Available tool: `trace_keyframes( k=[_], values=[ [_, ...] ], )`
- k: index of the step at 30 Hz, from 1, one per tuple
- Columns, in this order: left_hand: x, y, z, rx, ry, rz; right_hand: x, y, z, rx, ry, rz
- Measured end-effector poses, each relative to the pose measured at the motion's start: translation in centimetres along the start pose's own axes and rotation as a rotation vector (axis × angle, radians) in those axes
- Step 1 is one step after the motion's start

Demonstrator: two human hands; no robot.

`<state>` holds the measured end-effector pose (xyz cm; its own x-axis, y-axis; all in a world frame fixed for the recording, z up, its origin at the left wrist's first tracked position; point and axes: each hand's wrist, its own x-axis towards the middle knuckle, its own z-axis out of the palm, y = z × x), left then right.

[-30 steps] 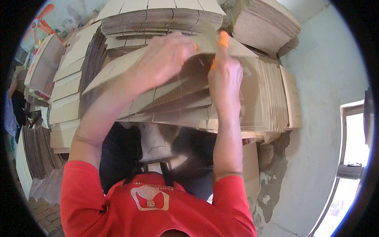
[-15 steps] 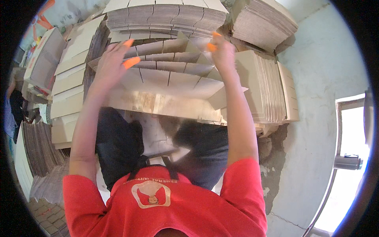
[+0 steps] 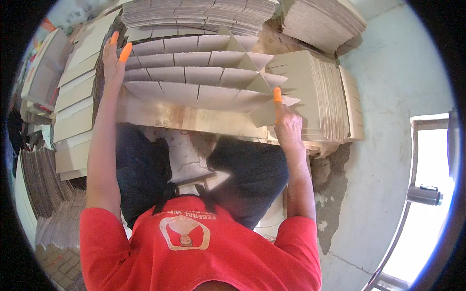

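Observation:
In front of me several long slotted cardboard strips [image 3: 194, 94] stand on edge in parallel rows. One cardboard cross strip [image 3: 250, 58] is slotted across them near their right ends. My left hand [image 3: 113, 68], with orange covers on two fingertips, is open beside the rows' left ends, fingers stretched away from me. My right hand [image 3: 289, 127] is at the front right corner of the strips. Its orange-covered index finger points forward against the front strip's end, and its other fingers are partly hidden. Neither hand visibly grips a strip.
A wooden board [image 3: 194, 120] supports the strips. Flat cardboard stacks surround it: slotted sheets [image 3: 73, 116] to the left, a tall pile [image 3: 194, 14] behind, upright sheets [image 3: 310, 97] at right, another pile [image 3: 323, 24] beyond. A pale wall [image 3: 388, 82] bounds the right.
My left hand has moved left to the ends of the strips. My right hand has come down toward me, from the far right end to the front right corner.

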<state>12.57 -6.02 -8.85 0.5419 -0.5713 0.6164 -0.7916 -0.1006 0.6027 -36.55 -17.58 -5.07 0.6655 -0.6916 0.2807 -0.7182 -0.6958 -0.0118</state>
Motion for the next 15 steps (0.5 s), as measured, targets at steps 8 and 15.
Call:
trace_keyframes(
  k=[8,15],
  values=[
    [2.2,-0.9,0.4,-0.006,-0.228,0.179,0.2,4.4,-0.8,0.35,0.15,0.166],
    [0.8,0.1,-1.8,0.221,-0.116,0.21,-0.8,10.6,2.4,-0.434,-0.03,0.586]
  ],
)
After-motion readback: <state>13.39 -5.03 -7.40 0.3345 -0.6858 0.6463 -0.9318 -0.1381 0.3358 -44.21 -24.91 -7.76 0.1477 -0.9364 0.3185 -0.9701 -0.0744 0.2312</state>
